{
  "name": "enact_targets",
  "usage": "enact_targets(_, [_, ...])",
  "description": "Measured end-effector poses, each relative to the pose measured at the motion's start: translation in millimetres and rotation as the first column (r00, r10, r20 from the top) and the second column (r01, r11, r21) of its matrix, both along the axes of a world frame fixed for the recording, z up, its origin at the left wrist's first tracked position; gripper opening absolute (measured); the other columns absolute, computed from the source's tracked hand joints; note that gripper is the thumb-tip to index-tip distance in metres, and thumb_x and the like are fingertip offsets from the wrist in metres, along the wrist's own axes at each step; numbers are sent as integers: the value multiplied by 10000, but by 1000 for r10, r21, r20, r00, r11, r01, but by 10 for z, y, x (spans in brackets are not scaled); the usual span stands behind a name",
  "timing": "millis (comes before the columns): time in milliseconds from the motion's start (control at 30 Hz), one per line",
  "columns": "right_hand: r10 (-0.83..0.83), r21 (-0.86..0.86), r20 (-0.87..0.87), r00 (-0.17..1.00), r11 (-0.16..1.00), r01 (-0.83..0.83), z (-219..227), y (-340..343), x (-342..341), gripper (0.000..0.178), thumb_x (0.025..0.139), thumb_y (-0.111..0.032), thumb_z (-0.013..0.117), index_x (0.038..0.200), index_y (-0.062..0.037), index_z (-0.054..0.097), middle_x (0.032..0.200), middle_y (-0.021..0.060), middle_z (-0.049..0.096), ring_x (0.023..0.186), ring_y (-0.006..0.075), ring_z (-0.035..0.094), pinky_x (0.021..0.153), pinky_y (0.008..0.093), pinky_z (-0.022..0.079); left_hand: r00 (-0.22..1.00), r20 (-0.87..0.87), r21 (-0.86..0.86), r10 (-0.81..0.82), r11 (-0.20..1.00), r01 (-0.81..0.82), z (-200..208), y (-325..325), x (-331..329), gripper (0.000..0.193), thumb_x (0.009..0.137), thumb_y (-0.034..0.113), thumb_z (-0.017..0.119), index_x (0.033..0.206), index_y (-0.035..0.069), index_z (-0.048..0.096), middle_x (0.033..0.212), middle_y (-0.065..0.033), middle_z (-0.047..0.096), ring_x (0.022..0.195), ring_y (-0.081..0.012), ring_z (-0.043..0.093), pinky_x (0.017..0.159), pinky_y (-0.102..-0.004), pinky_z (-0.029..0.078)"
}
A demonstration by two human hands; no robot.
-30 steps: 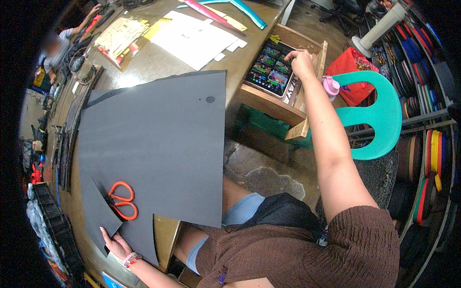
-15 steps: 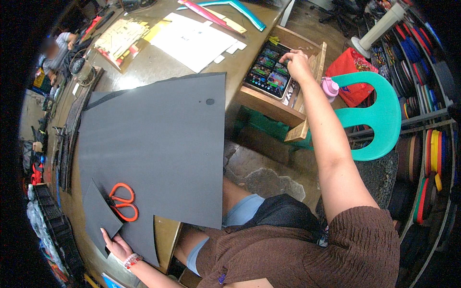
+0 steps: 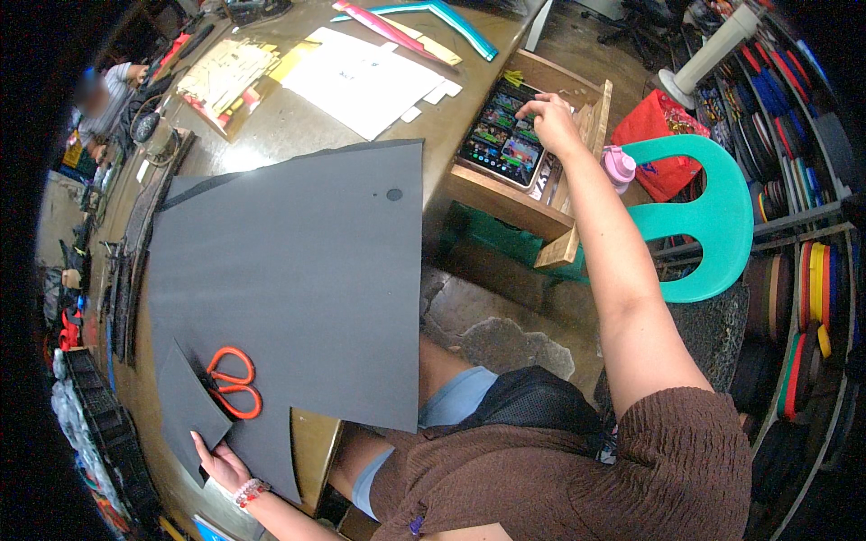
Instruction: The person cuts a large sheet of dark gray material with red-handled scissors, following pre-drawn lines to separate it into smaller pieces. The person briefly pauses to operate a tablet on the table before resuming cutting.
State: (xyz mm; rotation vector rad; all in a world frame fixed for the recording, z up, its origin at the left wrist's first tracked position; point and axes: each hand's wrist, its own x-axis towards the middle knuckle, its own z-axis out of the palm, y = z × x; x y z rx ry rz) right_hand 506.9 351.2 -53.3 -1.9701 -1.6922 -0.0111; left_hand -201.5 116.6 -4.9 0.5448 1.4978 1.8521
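Note:
A large black sheet point(image 3: 298, 261) covers much of the table before me. On its lower left part lies a smaller black piece point(image 3: 191, 397), and orange-handled scissors point(image 3: 236, 386) rest beside it, their blades hidden. My left hand point(image 3: 224, 464) is at that piece's near corner, fingers stretched out on the black material. To the right, my right hand point(image 3: 550, 122) hovers over a tablet point(image 3: 503, 135) in an open wooden drawer point(image 3: 510, 194). Its fingers are bent and apart, with nothing in them; the lit screen shows rows of small pictures.
White sheets point(image 3: 361, 81), yellow strips point(image 3: 230, 72) and pink and teal strips point(image 3: 460, 32) lie farther back on the table. A green chair point(image 3: 722, 207), pink bottle point(image 3: 619, 167) and red bag point(image 3: 657, 140) stand right. Rolls fill the shelves point(image 3: 812, 288). Another person point(image 3: 113, 90) sits far left.
My right hand has shifted slightly left over the tablet, its fingers reaching farther over the screen. My left hand, the scissors and the black sheet stay nearly in place.

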Motion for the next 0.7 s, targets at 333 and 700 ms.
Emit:
enact_targets(333, [-9, -18, 159, 987, 1000, 12, -3, -9, -132, 456, 691, 42, 433, 1024, -228, 589, 1202, 165, 418, 1125, 344, 366, 966, 417, 303, 1000, -27, 18, 5, 1000, -4, -30, -15, -19, 386, 836, 188, 558, 1095, -87, 482, 1149, -130, 500, 1008, -185, 499, 892, -302, 396])
enact_targets(700, [-386, 283, -342, 857, 827, 486, -42, -884, -28, 433, 718, -122, 603, 1112, 7, 476, 1055, 214, 515, 1025, 319, 470, 908, 407, 337, 998, -17, 87, -59, 994, 61, 93, 36, 228, 355, 820, 177, 581, 1060, -76, 512, 1103, -105, 528, 977, -167, 509, 870, -315, 398])
